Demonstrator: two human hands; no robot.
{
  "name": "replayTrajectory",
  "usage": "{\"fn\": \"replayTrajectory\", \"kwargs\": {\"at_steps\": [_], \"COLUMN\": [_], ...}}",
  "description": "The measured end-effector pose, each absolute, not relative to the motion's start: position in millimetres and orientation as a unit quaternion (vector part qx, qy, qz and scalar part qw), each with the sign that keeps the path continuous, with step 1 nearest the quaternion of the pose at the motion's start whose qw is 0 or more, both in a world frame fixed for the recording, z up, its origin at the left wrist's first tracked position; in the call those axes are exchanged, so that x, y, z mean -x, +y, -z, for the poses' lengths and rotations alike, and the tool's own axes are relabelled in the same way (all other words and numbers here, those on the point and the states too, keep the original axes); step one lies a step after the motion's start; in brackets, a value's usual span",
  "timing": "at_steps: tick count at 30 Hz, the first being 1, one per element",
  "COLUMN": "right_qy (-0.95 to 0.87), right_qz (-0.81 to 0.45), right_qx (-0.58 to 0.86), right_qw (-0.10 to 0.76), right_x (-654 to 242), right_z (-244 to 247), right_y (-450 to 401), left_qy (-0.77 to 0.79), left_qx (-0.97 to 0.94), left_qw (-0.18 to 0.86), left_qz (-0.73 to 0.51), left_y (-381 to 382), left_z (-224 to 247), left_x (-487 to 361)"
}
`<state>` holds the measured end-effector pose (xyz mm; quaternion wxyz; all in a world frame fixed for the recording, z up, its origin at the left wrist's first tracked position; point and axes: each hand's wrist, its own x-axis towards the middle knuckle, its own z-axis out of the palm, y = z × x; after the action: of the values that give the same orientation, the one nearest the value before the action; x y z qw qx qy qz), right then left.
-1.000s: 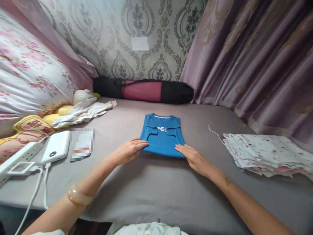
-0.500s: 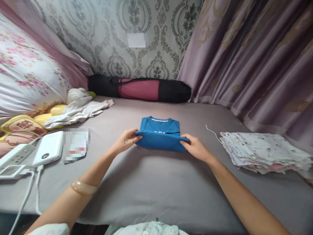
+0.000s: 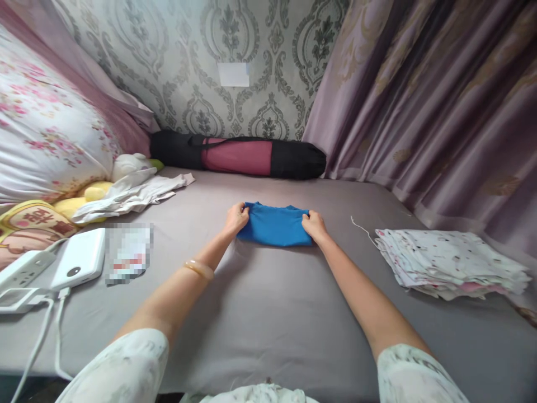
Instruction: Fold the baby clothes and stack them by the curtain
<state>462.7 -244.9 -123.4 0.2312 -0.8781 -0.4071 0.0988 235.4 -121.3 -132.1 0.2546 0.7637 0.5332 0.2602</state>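
A blue T-shirt [image 3: 274, 226], folded into a small wide bundle, lies on the grey bed sheet [image 3: 268, 313]. Its lower part is folded up over the chest, so the white print is hidden and only a bit of the collar edge shows at the far side. My left hand [image 3: 237, 218] pinches the far left corner of the fold. At the far right corner, my right hand [image 3: 314, 224] grips the fabric the same way. A pale bangle [image 3: 199, 270] sits on my left forearm.
On the right lies a stack of folded patterned cloth [image 3: 448, 263]. To the left are a white power bank [image 3: 79, 260], a power strip [image 3: 27, 268] with cables, a blurred packet [image 3: 129, 252] and a crumpled pale garment [image 3: 134, 196]. A long black-and-red bag [image 3: 237, 157] lies along the wall.
Both hands have moved away from me, carrying the shirt's lower fold up to the collar. The fold now covers the print and most of the neckline.
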Motion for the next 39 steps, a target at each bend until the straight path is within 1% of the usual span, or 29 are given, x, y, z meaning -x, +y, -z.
{"fn": "replayTrajectory", "kwargs": {"at_steps": [8, 18, 23, 31, 39], "right_qy": [-0.380, -0.398, -0.388, -0.346, -0.344], "right_qz": [-0.084, -0.046, -0.049, -0.054, -0.061], "right_qx": [0.904, 0.905, 0.909, 0.920, 0.922], "right_qw": [0.180, 0.142, 0.143, 0.175, 0.164], "right_x": [-451.5, -454.5, -455.8, -456.5, -456.3], "right_z": [116.5, 127.7, 132.7, 134.7, 132.6], "right_y": [-228.2, -212.6, -209.5, -208.9, -209.6], "left_qy": [0.561, 0.569, 0.577, 0.618, 0.616], "left_qx": [-0.779, -0.797, -0.792, -0.756, -0.765], "left_qw": [0.183, 0.125, 0.121, 0.132, 0.095], "left_qz": [-0.212, -0.158, -0.159, -0.173, -0.162], "left_y": [-112.0, -110.0, -108.3, -102.8, -108.9], "left_z": [140.8, 144.2, 146.0, 150.2, 151.9], "left_x": [-251.2, -259.7, -262.3, -261.6, -266.7]}}
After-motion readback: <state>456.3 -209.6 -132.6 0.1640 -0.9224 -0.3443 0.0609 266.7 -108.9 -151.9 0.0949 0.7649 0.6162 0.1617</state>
